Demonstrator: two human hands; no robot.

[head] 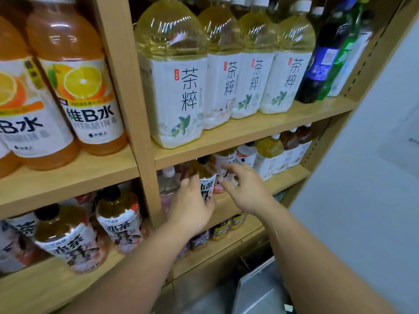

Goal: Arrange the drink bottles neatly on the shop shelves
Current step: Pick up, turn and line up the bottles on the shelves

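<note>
A black-capped tea bottle with a white label stands at the front of the middle shelf in the right bay. My left hand grips its body from the left and front, hiding the lower part. My right hand hovers just right of that bottle with fingers spread and holds nothing. More small bottles stand behind it, partly hidden.
Large pale tea bottles line the upper shelf, with dark and green soda bottles at its right end. Orange vitamin drinks fill the left bay. Tea bottles stand below them. A grey metal surface lies below.
</note>
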